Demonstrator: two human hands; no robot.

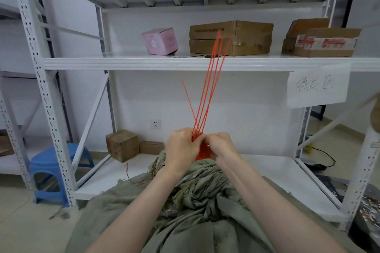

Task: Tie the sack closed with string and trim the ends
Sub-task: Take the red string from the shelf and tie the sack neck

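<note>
Both hands meet above the gathered mouth of a coarse, olive-green woven sack (205,201), whose frayed, fibrous edge bunches into deep folds just below the wrists. The left hand (182,147) is curled into a loose fist around a bundle of thin, stiff red plastic ties (207,92), which fan upward and apart from the grip in straight, glossy strands; one strand crosses the others and leans left. The right hand (221,146) pinches the same bundle at its base with fingertips pressed together, touching the left hand's knuckles. Below the fingers a flat red sleeve or packet of the same colour hangs between the palms. A loose curl of red tie (128,170) lies on the sack's left shoulder. Behind stands a white perforated steel shelving rack (51,109); its middle shelf carries a small pink carton (160,41), a flat brown cardboard box (231,38) and a taped carton (322,42). A handwritten paper label (317,86) hangs from the shelf edge. A blue plastic stool (51,172) sits on the floor at left.
</note>
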